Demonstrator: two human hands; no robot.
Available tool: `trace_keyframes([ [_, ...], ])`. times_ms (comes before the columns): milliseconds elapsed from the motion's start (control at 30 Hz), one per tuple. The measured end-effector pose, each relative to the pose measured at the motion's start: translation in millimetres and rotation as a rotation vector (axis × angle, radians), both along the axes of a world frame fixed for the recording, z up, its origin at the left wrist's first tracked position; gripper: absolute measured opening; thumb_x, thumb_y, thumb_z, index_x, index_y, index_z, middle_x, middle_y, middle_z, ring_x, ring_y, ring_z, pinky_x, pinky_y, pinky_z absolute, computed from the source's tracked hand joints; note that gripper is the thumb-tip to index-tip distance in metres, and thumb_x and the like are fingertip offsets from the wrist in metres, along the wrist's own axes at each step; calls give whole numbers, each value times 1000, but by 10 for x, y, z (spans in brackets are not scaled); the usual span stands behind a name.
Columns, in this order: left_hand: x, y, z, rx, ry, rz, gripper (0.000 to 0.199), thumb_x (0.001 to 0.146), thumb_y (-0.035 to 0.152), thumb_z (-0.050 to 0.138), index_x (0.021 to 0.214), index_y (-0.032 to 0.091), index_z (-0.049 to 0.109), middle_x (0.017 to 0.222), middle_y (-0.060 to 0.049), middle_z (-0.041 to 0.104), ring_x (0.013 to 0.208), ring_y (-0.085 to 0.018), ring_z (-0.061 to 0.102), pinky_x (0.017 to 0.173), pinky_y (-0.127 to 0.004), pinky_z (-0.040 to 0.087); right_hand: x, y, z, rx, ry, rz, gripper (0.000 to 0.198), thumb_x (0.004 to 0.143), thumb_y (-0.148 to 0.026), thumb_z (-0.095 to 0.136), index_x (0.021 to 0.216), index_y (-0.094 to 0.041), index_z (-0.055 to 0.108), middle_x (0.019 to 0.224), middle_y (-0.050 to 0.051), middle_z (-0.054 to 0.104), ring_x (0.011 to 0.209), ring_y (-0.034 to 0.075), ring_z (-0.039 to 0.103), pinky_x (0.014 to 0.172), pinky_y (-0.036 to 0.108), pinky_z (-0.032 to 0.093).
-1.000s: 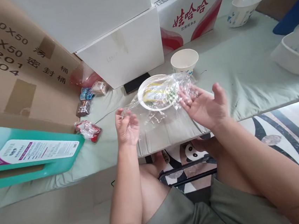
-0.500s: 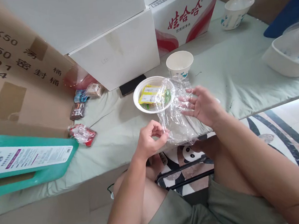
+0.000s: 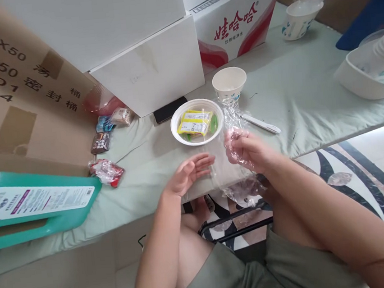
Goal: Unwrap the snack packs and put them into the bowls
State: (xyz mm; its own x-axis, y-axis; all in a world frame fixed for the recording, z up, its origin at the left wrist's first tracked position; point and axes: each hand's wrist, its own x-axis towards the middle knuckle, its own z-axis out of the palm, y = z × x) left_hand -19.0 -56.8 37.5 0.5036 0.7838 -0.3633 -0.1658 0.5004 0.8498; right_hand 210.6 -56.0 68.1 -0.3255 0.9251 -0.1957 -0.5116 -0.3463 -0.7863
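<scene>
Pale green cloth [image 3: 295, 84] beyond; the right hand [image 3: 248, 150] clenches clear film [image 3: 240, 192], which trails below it; left hand [image 3: 188, 173] loosely extended alongside, contact unclear.

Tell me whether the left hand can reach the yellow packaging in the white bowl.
Probably yes: the open left hand is close to the white bowl, and the yellow packaging looks uncovered inside. The clear film, in the right hand, hangs mostly beside the bowl.

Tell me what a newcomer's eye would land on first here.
Likely the green jug at the far left, a big block of bright colour. Next come the yellow packets in the white bowl at the centre, then the shiny film in the right hand.
</scene>
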Motion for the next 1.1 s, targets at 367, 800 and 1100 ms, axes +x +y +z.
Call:
trace_keyframes([
  [367, 268, -5, 135, 274, 37, 385, 45, 67, 42, 88, 72, 20, 48, 60, 7, 49, 47, -5, 42, 47, -20, 32, -85, -66, -95, 143, -146, 231, 45, 65, -46, 89, 94, -22, 65, 81, -2, 62, 62, 9, 56, 58, 24, 49],
  [800, 3, 17, 118, 355, 267, 435, 51, 71, 54, 80, 94, 24, 45, 71, 3, 71, 46, -9, 55, 46, -21, 32, -164, -55, -146, 202, -567, 5, 24, 78, -36, 74, 82, -21, 56, 68, -2, 64, 58, 12, 61, 56, 25, 50],
  [1100, -110, 80, 134, 229, 407, 78, 34, 71, 49, 81, 81, 19, 68, 43, 6, 53, 35, -10, 47, 38, -22, 27, -128, 18, -198, 129, -486, 180, 23, 78, -39, 75, 92, -22, 69, 73, 2, 72, 56, 13, 63, 48, 24, 50],
])
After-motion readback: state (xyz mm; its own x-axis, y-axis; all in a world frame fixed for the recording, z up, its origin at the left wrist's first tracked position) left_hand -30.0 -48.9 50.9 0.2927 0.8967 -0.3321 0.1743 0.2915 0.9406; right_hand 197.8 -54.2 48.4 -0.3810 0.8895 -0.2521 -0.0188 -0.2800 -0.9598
